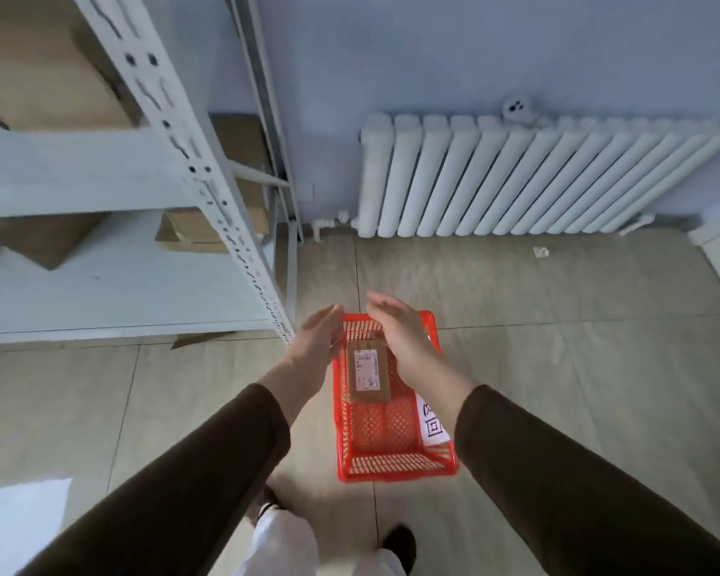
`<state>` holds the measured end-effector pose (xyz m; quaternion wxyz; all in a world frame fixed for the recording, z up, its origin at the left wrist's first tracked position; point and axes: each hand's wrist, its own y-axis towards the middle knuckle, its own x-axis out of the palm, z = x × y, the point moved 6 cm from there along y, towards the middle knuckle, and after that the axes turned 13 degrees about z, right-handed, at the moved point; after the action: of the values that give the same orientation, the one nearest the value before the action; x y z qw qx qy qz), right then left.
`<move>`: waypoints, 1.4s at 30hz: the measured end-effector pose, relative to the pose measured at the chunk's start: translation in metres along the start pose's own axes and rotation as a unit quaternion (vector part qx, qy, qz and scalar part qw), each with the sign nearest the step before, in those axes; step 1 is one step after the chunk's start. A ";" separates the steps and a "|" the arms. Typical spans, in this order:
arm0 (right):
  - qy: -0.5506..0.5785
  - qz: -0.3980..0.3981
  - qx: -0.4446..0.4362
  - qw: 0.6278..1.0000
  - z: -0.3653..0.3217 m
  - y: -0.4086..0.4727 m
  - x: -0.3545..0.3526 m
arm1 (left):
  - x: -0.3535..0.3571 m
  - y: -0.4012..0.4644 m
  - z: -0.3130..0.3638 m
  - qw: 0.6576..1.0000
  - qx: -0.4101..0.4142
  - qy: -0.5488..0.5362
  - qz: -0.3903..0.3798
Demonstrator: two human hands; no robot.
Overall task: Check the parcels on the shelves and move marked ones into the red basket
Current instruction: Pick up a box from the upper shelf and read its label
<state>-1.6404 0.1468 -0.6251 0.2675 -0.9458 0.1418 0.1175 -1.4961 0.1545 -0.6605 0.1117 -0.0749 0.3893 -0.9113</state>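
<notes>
No grip on anything: left hand (319, 336) and right hand (395, 326) both spread, fingers straight, palms facing each other, hovering above the far end of the red basket (395, 465). Neither hand touches the parcel or the basket rim, as far as can be told.

Parcel (366, 372) sits between the hands in view, inside the basket toward its far half. Small flat brown cardboard piece, long side running near-to-far, white shipping label with dark print on its top face. Print too small to read. Cannot tell if it lies flat on the basket floor or is in the air.

Basket: red plastic, lattice walls and floor, on the tiled floor (558, 388). White paper tag (433, 421) with dark markings hangs on its right wall.

Left: white metal shelf unit (208, 189) with perforated upright; brown cardboard boxes (51, 64) on its upper and lower levels, more boxes (208, 226) at the far end.

Far: white column radiator (516, 176) against a blue-grey wall, a small white round device (516, 108) on top of it.

Near: dark brown sleeves, white trousers, dark shoes (400, 542).
</notes>
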 end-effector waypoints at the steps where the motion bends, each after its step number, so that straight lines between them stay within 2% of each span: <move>1: 0.004 -0.008 -0.026 1.000 -0.032 -0.017 0.002 | -0.012 -0.023 0.030 0.999 0.033 0.002 -0.004; 4: 0.035 -0.030 -0.070 0.996 -0.123 -0.075 0.013 | -0.052 -0.090 0.114 0.992 0.122 0.006 -0.022; 10: 0.075 -0.069 -0.167 0.981 -0.269 -0.193 0.074 | -0.169 -0.197 0.251 0.971 0.237 -0.019 -0.038; 21: 0.092 -0.123 -0.325 0.933 -0.440 -0.369 0.226 | -0.400 -0.311 0.419 0.918 0.397 -0.011 -0.012; 29: 0.101 -0.161 -0.391 0.901 -0.540 -0.408 0.302 | -0.486 -0.342 0.525 0.859 0.511 -0.002 0.013; 36: 0.099 -0.181 -0.448 0.870 -0.631 -0.402 0.373 | -0.540 -0.344 0.617 0.765 0.637 0.038 0.087; 40: 0.104 -0.210 -0.424 0.875 -0.676 -0.399 0.424 | -0.585 -0.329 0.675 0.733 0.667 0.037 0.128; 42: 0.109 -0.225 -0.393 0.885 -0.694 -0.392 0.450 | -0.611 -0.316 0.705 0.737 0.658 0.008 0.156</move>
<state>-0.9896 0.0005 0.0022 -0.1244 -0.9867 -0.1048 -0.0032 -0.7957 0.0384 0.0216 0.2709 0.0869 -0.2996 -0.9107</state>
